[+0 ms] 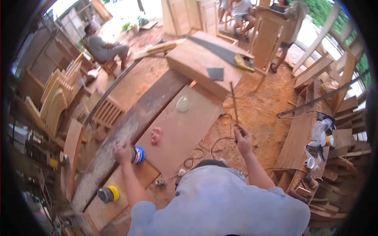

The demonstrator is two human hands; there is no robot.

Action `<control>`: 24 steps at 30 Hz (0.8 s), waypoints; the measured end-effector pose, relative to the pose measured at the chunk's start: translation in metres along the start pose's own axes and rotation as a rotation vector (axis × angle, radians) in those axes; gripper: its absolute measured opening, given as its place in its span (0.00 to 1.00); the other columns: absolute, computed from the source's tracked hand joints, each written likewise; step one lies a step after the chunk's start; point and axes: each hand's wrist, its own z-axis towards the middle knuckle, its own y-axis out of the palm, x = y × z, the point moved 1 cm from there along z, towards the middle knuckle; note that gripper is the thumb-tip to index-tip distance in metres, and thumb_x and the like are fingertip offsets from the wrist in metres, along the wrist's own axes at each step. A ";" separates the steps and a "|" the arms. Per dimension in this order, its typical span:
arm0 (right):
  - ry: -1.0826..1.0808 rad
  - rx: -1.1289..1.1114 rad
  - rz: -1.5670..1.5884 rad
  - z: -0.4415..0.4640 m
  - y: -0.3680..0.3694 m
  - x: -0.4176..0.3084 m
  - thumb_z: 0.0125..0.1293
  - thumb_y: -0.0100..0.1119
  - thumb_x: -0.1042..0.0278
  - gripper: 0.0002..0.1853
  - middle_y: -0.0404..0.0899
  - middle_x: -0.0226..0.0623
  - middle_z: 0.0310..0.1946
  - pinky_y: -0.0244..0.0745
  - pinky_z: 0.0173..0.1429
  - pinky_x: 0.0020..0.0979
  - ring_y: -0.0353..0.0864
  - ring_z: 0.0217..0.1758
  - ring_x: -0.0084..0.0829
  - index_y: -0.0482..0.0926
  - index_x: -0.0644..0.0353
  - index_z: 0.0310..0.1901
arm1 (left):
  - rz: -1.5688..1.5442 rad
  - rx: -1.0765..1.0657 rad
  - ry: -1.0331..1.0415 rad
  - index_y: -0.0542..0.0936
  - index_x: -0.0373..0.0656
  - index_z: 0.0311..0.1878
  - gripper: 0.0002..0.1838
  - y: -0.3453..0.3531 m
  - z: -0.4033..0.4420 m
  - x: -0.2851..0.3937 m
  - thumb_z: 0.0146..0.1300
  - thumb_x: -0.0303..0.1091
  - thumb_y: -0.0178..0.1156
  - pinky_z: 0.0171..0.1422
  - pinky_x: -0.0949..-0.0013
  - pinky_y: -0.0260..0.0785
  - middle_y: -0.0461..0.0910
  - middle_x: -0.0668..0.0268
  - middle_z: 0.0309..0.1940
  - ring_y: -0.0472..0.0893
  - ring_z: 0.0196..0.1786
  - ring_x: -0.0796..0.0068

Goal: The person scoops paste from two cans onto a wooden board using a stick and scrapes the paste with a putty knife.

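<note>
My left hand [123,152] is at the left side of a blue-labelled can [138,154], with its fingers curled; whether it grips the can is hard to make out. My right hand [243,138] is raised on the right, closed around the lower end of a thin brown stick [234,103] that points up. A wooden panel [179,129] lies on the bench between the hands. On it rest a crumpled pink cloth [156,136] and a pale round lid or dish [183,104]. Nearer to me stands a dark can with a yellow band [108,194].
A wooden box [202,59] with a handsaw [243,62] and grey sandpaper [215,73] stands beyond the panel. Cables lie on the dusty floor to the right. A wooden shelf unit [293,145] holds jars. One person [103,48] sits at the left; others are at the back.
</note>
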 end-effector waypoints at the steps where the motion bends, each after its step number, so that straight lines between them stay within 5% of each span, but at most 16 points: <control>1: 0.032 -0.020 -0.012 -0.002 0.005 -0.003 0.71 0.57 0.70 0.11 0.73 0.22 0.25 0.63 0.24 0.19 0.68 0.22 0.13 0.80 0.62 0.52 | 0.100 -0.081 -0.026 0.81 0.30 0.51 0.38 -0.014 -0.014 0.011 0.57 0.62 0.63 0.69 0.53 0.64 0.66 0.42 0.67 0.70 0.66 0.44; 6: 0.000 -0.014 -0.108 -0.016 0.018 0.003 0.69 0.59 0.71 0.14 0.73 0.25 0.26 0.65 0.24 0.20 0.69 0.23 0.14 0.77 0.64 0.53 | -0.109 -0.287 -0.049 0.79 0.28 0.50 0.40 -0.022 -0.021 0.005 0.43 0.56 0.71 0.66 0.54 0.67 0.67 0.43 0.65 0.71 0.64 0.46; 12: 0.055 -0.030 -0.126 -0.041 0.038 0.003 0.70 0.57 0.71 0.13 0.71 0.23 0.25 0.64 0.23 0.19 0.67 0.21 0.13 0.76 0.63 0.54 | -0.279 -0.038 -0.179 0.80 0.36 0.48 0.32 -0.032 0.041 -0.052 0.41 0.48 0.70 0.54 0.55 0.74 0.83 0.47 0.42 0.82 0.48 0.47; 18: 0.115 -0.118 -0.258 -0.070 0.050 0.020 0.74 0.55 0.67 0.15 0.70 0.21 0.25 0.61 0.22 0.19 0.66 0.20 0.14 0.76 0.61 0.58 | 0.071 -0.055 -0.262 0.82 0.41 0.55 0.35 -0.016 0.100 -0.096 0.46 0.56 0.65 0.66 0.49 0.66 0.66 0.70 0.73 0.73 0.65 0.48; 23: 0.224 -0.215 -0.120 -0.092 0.087 0.010 0.73 0.53 0.69 0.12 0.70 0.20 0.26 0.61 0.29 0.19 0.65 0.27 0.13 0.78 0.63 0.53 | 0.227 -0.028 -0.254 0.80 0.38 0.58 0.32 0.008 0.088 -0.097 0.56 0.53 0.63 0.69 0.50 0.64 0.67 0.61 0.72 0.71 0.67 0.45; 24: 0.211 -0.205 -0.117 -0.088 0.093 0.011 0.73 0.53 0.69 0.12 0.70 0.20 0.26 0.61 0.29 0.19 0.65 0.27 0.13 0.78 0.63 0.53 | -0.015 0.164 -0.090 0.78 0.35 0.59 0.32 0.020 0.082 -0.094 0.58 0.49 0.64 0.69 0.51 0.64 0.69 0.54 0.69 0.71 0.66 0.45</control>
